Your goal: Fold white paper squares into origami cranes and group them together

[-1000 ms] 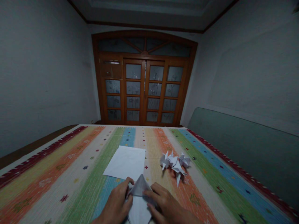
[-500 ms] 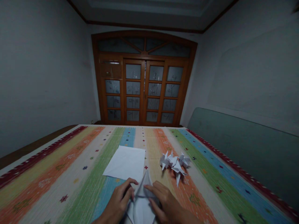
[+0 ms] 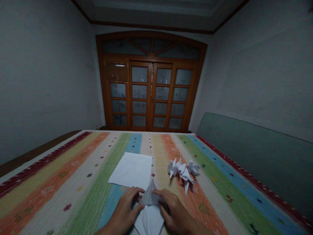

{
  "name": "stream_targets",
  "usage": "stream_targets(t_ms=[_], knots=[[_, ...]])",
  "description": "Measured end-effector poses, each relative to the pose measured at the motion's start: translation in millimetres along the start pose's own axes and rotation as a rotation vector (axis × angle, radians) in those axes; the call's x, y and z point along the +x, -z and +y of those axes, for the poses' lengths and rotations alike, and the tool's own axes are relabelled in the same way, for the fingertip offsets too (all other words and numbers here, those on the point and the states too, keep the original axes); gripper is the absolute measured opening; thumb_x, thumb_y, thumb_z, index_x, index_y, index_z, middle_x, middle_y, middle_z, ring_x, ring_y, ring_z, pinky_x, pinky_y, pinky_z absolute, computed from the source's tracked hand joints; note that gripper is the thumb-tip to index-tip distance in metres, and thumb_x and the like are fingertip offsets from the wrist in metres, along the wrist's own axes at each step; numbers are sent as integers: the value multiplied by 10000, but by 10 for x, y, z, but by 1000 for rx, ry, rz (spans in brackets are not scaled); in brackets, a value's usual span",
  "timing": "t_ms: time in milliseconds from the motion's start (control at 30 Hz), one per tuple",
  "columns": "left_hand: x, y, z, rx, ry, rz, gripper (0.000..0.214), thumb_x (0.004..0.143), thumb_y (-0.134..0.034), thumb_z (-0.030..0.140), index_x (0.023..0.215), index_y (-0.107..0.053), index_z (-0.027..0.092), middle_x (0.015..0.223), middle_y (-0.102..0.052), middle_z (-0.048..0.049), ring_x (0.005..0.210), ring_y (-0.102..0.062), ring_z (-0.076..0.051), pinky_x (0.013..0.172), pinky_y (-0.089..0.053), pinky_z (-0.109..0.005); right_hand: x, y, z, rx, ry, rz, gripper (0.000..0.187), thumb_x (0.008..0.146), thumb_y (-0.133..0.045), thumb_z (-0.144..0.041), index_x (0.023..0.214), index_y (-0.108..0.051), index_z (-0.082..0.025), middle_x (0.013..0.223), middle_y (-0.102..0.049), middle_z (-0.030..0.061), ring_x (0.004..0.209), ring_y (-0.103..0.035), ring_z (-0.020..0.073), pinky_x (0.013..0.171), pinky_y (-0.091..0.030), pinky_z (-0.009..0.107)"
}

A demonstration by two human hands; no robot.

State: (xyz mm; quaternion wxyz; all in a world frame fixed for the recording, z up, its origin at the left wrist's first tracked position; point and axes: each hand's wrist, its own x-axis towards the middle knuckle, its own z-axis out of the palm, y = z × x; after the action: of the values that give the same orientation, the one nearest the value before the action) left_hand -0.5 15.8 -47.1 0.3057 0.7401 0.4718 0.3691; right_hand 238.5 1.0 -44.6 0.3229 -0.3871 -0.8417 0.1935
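The left hand (image 3: 126,209) and the right hand (image 3: 174,212) sat low in the view, close together without touching, backs upward. The left fingers (image 3: 133,192) curved rightward, the right fingers (image 3: 162,195) reached leftward, and both forearms (image 3: 195,229) angled in from the lower edge

Striped rug (image 3: 61,195), paper sheet (image 3: 132,169), origami cranes (image 3: 183,173)

The left grip (image 3: 124,209) and right grip (image 3: 174,210) hold a folded white paper (image 3: 150,217); a flat white sheet (image 3: 132,170) lies ahead of the left, origami cranes (image 3: 183,171) ahead of the right.
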Motion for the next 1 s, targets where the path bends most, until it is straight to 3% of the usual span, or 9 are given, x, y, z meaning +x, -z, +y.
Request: stream_targets(t_ms=[100, 200, 333, 500, 767, 1000], knots=[[9, -2, 15, 61, -17, -23, 81, 811, -680, 234, 870, -727, 202, 850, -699, -62, 834, -619, -274, 813, -474, -373, -21, -12, 30, 13, -32, 4, 493, 898, -520, -125, 1383, -598, -167, 1326, -699, 178, 1232, -659, 305, 1074, -515, 445], [13, -8, 24, 97, -14, -20, 78, 825, -675, 247, 764, -683, 198, 811, -684, -58, 809, -606, -265, 786, -463, -359, -66, -55, 97, 4, -37, 26, 530, 918, -544, -171, 1447, -535, -147, 1427, -629, 194, 1320, -593, 325, 1118, -476, 474], [3, -10, 29, 87, -20, -26, 89, 852, -642, 254, 780, -659, 206, 826, -686, -58, 814, -603, -263, 773, -454, -348, -93, -113, 164, -2, -41, 77, 649, 860, -564, -136, 1500, -458, -143, 1305, -675, 184, 1163, -664, 309, 1028, -532, 463], [-11, -3, 63, 101, -35, -56, 83, 878, -607, 224, 808, -645, 201, 863, -686, -69, 830, -611, -266, 769, -446, -348, -47, -139, 160, -8, -70, 150, 590, 843, -514, -74, 1427, -533, -155, 1039, -712, 120, 941, -689, 255, 903, -570, 393], [-37, -38, 12, 158, -61, -85, 64, 904, -594, 192, 851, -627, 205, 887, -670, -53, 836, -601, -245, 774, -442, -326, -19, -145, 150, -29, -84, 131, 552, 832, -524, -56, 1369, -591, -165, 1249, -710, 163, 1137, -680, 292, 1009, -542, 429], [-55, -61, 24, 205, -63, -93, 66, 898, -597, 168, 854, -633, 201, 878, -677, -47, 828, -607, -241, 755, -450, -320, -17, -160, 158, -54, -106, 124, 619, 790, -525, -24, 1392, -566, -160, 1188, -725, 157, 1036, -705, 281, 944, -574, 419]])
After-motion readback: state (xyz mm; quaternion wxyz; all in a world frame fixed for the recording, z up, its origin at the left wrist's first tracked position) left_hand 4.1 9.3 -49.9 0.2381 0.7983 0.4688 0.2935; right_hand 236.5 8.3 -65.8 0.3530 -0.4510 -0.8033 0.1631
